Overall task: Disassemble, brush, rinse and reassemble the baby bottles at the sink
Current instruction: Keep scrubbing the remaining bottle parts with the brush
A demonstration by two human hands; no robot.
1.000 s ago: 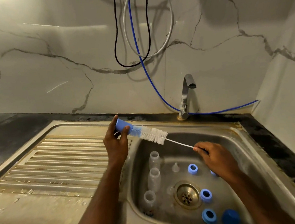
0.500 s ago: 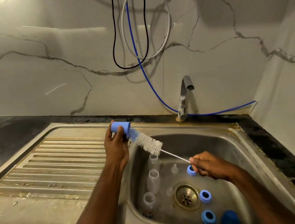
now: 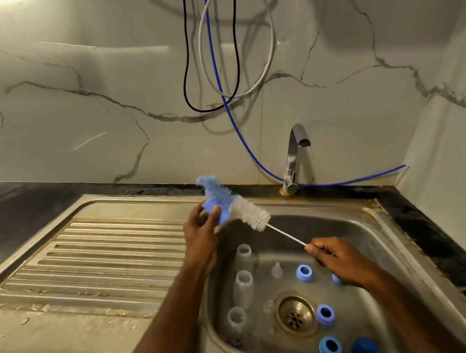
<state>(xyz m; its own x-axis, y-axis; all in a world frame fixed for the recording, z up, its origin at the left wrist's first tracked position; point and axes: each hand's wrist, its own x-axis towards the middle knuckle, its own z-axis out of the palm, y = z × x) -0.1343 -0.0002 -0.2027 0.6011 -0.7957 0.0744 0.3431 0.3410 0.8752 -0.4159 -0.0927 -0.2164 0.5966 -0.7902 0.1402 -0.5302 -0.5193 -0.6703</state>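
Note:
My left hand [image 3: 201, 235] grips a small blue cap [image 3: 215, 210] above the sink's left rim. A bottle brush [image 3: 250, 212] with white and blue bristles pokes through the cap, its blue tip sticking out beyond it. My right hand [image 3: 339, 260] pinches the brush's thin wire handle over the basin. Three clear bottles [image 3: 243, 286] lie in the sink basin [image 3: 358, 238] on its left side, with a clear teat [image 3: 276, 269] beside them. Blue collar rings [image 3: 303, 272] and a blue cap [image 3: 364, 349] sit on the basin's right side.
A steel tap [image 3: 295, 156] stands behind the basin, with no water running. A ribbed, wet draining board [image 3: 93, 267] lies to the left. Black, grey and blue cables [image 3: 216, 65] hang down the marble wall. A brass drain [image 3: 294, 316] sits mid-basin.
The brush has been pushed further through the blue cap, so its blue tip now sticks out past the cap. My right hand has shifted slightly up and right along the handle.

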